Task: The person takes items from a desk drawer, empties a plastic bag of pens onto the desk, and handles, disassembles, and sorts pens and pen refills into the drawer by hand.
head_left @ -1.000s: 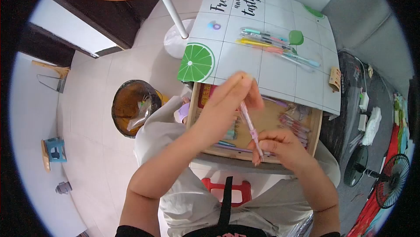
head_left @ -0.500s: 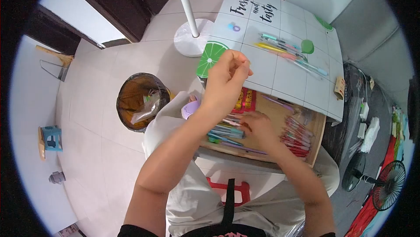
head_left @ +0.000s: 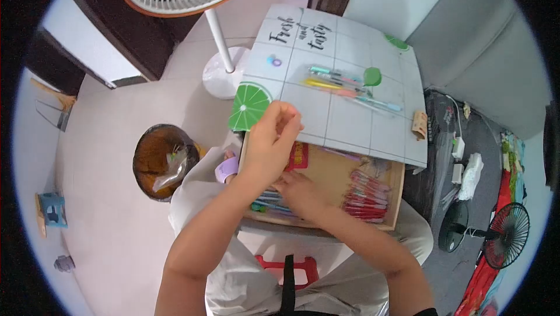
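Note:
My left hand (head_left: 273,141) is raised over the front left edge of the tabletop (head_left: 350,123), its fingers curled together; whatever they hold, if anything, is too small to name. Down in the open drawer (head_left: 398,190), my right hand (head_left: 300,195) reaches to the left side, its fingers at a group of pens (head_left: 269,202); its fingertips are partly hidden by my left forearm. Red and pink pens (head_left: 366,198) lie in a pile at the drawer's right. A red packet (head_left: 298,156) is at its back. Several pens (head_left: 335,85) rest on the tabletop.
A bin (head_left: 164,163) stands on the floor at the left. Behind it is a white standing fan (head_left: 217,42). A small ring (head_left: 276,63) and a brown cardboard piece (head_left: 419,124) lie on the tabletop. A black fan (head_left: 506,235) is at the right. Below is a red stool (head_left: 306,269).
The pink pen held between my hands a second ago is no longer in them. My right hand has moved left and into the drawer. The view has shifted.

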The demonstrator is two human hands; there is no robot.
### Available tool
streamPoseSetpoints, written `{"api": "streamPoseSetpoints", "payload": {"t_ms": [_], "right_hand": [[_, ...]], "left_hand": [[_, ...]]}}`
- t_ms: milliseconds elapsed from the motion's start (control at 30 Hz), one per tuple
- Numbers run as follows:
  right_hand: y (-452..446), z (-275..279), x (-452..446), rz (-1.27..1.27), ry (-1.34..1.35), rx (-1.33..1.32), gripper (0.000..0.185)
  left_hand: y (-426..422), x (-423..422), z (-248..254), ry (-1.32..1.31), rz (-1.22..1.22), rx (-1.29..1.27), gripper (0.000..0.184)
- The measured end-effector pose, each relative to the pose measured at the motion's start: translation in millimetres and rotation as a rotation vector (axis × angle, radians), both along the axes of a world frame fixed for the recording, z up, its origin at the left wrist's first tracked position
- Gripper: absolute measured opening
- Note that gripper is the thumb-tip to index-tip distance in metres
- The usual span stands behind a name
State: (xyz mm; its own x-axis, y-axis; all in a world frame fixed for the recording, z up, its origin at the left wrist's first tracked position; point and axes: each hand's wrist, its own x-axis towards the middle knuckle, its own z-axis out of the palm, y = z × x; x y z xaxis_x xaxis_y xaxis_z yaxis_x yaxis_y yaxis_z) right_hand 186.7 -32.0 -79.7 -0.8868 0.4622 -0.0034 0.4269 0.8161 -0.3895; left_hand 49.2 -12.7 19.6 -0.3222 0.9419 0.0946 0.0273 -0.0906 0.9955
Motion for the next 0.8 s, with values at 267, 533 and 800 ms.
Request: {"api": "streamPoseSetpoints", "payload": {"t_ms": [267,533,800], "right_hand": [[70,79,74,-0.166,0.251,0.254,0.025],[139,85,121,-0.514,0.228,0.440,0.025],[135,99,117,-0.499,0.179,0.333,0.013]], "left_hand": [[0,6,0,0.074,-0.036,-0.042,0.004],[1,15,-6,0.019,-0.089,-0.115,0.006],[1,22,-7,-0.103,-0.117,-0.140,0.012]]}}
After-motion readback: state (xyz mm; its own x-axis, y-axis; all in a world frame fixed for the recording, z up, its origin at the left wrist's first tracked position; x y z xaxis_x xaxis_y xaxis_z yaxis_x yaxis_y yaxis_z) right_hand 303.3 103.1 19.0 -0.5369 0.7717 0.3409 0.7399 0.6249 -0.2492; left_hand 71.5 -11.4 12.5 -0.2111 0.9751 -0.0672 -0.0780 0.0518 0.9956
